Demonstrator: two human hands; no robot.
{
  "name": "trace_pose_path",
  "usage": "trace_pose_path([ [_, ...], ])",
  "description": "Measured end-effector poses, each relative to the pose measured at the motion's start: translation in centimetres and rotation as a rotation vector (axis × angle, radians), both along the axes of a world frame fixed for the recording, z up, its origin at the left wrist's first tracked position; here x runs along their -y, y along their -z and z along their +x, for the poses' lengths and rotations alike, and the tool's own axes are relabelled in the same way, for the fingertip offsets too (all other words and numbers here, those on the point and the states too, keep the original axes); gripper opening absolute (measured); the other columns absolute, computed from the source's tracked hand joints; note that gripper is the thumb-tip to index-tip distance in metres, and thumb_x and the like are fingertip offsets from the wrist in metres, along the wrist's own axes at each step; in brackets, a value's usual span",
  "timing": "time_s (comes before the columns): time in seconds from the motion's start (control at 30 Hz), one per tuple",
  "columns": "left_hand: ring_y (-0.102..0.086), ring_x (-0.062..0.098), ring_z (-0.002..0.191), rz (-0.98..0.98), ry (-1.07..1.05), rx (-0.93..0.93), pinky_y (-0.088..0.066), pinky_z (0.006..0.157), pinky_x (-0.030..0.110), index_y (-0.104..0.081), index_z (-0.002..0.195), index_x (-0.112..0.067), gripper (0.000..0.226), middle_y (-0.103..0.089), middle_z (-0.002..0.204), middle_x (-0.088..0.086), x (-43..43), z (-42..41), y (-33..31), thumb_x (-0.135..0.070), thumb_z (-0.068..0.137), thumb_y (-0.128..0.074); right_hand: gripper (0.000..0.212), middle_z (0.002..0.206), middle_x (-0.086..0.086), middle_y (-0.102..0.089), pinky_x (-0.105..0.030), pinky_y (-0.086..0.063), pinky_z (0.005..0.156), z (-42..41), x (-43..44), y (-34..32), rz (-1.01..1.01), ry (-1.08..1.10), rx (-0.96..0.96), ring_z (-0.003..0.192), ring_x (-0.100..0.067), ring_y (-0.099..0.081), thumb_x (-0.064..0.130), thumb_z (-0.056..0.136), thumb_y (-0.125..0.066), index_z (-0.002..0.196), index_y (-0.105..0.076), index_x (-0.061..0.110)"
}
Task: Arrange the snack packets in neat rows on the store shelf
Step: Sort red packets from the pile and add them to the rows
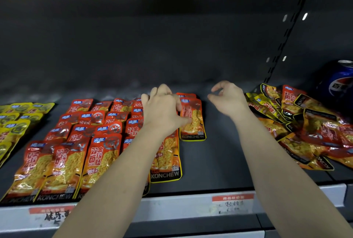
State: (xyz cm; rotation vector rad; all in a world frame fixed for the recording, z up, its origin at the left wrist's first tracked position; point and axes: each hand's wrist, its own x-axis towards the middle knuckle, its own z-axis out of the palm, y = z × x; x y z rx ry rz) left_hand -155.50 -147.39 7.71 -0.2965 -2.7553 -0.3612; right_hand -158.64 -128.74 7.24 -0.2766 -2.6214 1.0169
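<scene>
- Head view: the left hand (162,107) pinches the upper left edge of a glossy orange-red foil snack packet (193,123) lying flat on the dark grey metal shelf deck (219,163)
- Just right of that packet, the right hand (227,98) hovers with loosely curled fingers, holding nothing
- Left of that packet run overlapping rows of matching orange-red packets (80,142); well to its right sprawls a jumbled heap of red and yellow packets (305,127), with a blue drink can (340,83) beyond
- The step probably goes best if the packet is slid square to the neighbouring row, lapped evenly and pressed flat, before the free hand fetches another from the heap
</scene>
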Motion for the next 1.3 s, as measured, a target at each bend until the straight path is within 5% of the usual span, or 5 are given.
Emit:
trace_pose_path([
  [0.3,-0.04,0.015,0.108,0.011,0.029,0.016,-0.028,0.092,0.038,-0.054,0.087,-0.035,0.046,-0.041,0.108,-0.009,-0.2,0.1,0.1,-0.052,0.057,-0.083,0.021,0.097,0.0,-0.059,-0.026,-0.042,0.073,-0.1,0.0,0.0,0.011,-0.024,0.025,0.089,-0.019,-0.057,0.024,0.086,-0.066,0.106,-0.064,0.019],
  [0.53,-0.039,0.014,0.108,0.022,0.046,0.014,-0.026,0.09,0.037,-0.053,0.086,-0.036,0.045,-0.041,0.107,-0.01,-0.2,0.0,0.1,-0.045,0.055,-0.083,0.018,0.092,-0.006,-0.064,-0.041,-0.059,0.075,-0.1,1.0,0.6,-0.045,-0.084,0.115,0.077,-0.028,-0.07,0.015,0.077,-0.069,0.091,-0.06,0.023],
  [1.3,-0.039,0.015,0.109,0.029,0.129,0.007,-0.023,0.086,0.038,-0.056,0.097,-0.035,0.041,-0.042,0.108,-0.011,-0.8,0.0,0.1,-0.061,0.068,-0.069,0.015,0.093,0.003,-0.062,-0.023,-0.04,0.071,0.0,-0.1,-0.5,0.002,-0.089,0.091,0.089,-0.018,-0.061,0.023,0.082,-0.065,0.096,-0.063,0.025],
])
